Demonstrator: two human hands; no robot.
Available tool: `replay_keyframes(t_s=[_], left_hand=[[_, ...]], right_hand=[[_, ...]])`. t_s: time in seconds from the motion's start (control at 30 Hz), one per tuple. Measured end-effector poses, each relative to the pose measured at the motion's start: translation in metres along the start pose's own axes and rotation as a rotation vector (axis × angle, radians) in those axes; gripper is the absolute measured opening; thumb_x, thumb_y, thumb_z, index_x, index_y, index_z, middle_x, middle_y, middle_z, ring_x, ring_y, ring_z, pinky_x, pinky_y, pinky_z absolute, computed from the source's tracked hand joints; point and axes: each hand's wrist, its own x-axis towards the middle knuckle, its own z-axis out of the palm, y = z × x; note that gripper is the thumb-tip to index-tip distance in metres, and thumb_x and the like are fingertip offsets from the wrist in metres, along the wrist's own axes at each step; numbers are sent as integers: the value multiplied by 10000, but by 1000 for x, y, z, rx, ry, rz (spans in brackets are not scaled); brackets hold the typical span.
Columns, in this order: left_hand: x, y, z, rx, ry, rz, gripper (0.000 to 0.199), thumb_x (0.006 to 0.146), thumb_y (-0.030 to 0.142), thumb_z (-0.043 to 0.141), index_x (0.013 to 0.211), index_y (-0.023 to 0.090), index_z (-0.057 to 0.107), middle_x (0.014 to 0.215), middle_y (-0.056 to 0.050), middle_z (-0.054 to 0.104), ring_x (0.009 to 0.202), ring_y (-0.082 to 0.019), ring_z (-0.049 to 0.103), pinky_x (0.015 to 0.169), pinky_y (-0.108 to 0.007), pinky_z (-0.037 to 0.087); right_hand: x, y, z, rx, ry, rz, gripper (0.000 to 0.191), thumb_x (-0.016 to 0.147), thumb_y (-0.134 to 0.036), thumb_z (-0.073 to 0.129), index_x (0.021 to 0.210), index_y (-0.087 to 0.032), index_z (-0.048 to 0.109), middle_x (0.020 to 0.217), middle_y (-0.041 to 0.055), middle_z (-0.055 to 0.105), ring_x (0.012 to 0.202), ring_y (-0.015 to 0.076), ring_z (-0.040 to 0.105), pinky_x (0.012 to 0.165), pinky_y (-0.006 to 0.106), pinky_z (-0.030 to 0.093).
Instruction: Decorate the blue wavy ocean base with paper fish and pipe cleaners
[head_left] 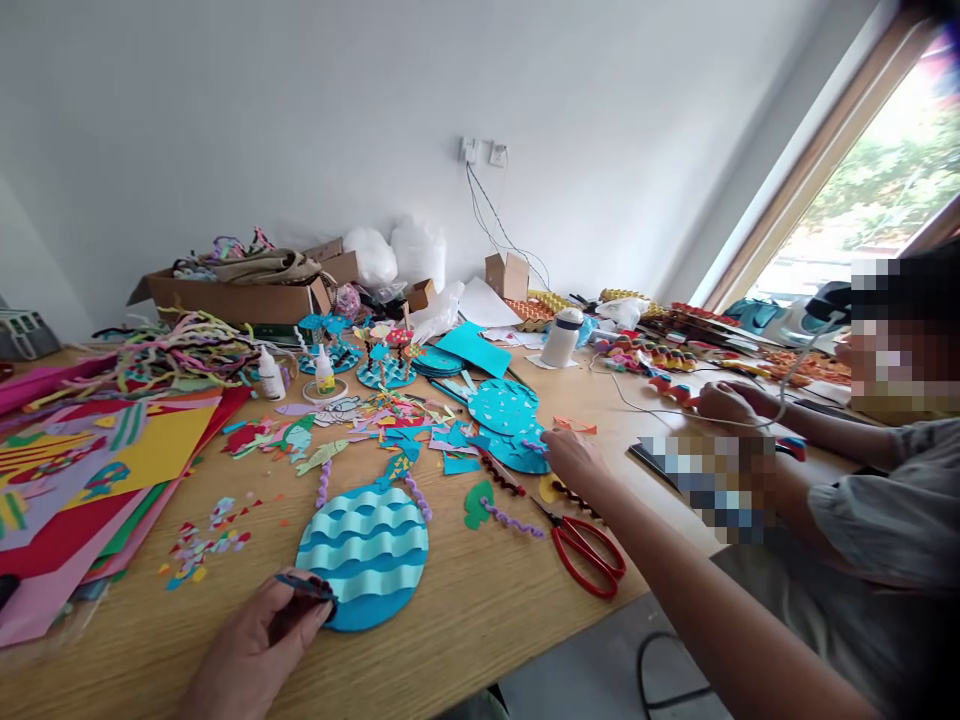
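My left hand (262,630) is closed on a dark curled piece (319,590), which looks like a twisted pipe cleaner with a dark flat bit. It is at the lower left edge of a round blue card disc (382,612) crossed by wavy light-blue paper strips (360,548). A patterned blue paper fish (401,460) and purple twisted pipe cleaners (418,500) stick out from the disc's far edge. My right hand (577,462) reaches over speckled blue discs (502,405), fingers bent together beside a purple curl (534,447); what they grip is hidden.
Red-handled scissors (589,555) lie near the table's front edge, by a green cutout (477,505). Glue bottles (270,375), paper scraps and coloured sheets (172,430) spread leftward. At right, a co-worker's hands (727,405) work beside a white cable (637,405).
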Motion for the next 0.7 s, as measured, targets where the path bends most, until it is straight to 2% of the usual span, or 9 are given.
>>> replay_keyframes(t_s=[0.2,0.33,0.43,0.53,0.6,0.63,0.7], left_hand=[[-2,-6,0,30,40,21,283,524,540,690,632,279,660,682,16,702,706,-244,663,666,-288,540],[-2,-6,1,12,61,16,254,508,512,695,615,284,658,665,19,697,691,-242,659,657,-288,540],[-1,-5,1,-19,58,7,220,487,480,701,585,287,660,629,21,691,659,-237,656,645,-286,541],[-2,-1,2,-23,43,-16,226,484,489,698,587,289,669,633,16,699,666,-240,661,643,-288,542],[-2,3,2,-33,34,-25,265,474,526,698,581,286,670,629,11,700,664,-242,663,642,-293,544],[-2,4,2,-37,30,-24,289,467,549,698,576,282,668,625,9,699,659,-242,663,642,-295,545],[-2,6,3,-37,22,-16,333,458,588,695,560,273,661,607,4,693,641,-240,660,634,-299,545]], right_hand=[[17,-1,5,28,-41,24,311,861,-306,519,1131,-151,514,1125,81,541,944,192,562,784,385,481],[14,1,6,125,35,8,273,866,-298,511,1092,-147,535,1094,77,556,932,190,564,782,382,474],[5,1,1,254,139,-14,196,893,-211,422,968,-120,578,1049,127,576,942,210,557,778,353,432],[-12,-6,-6,423,185,-67,225,897,-248,372,930,-136,565,904,100,624,854,188,587,714,293,425],[-29,-17,-8,576,141,-132,248,890,-329,380,911,-151,551,776,42,634,714,144,604,640,251,439],[-38,-25,-7,691,108,-180,266,883,-373,381,916,-162,541,780,27,633,677,123,598,615,235,442],[-58,-42,-4,1329,-110,-286,265,778,-411,549,825,-150,542,791,39,625,615,111,571,578,236,437]])
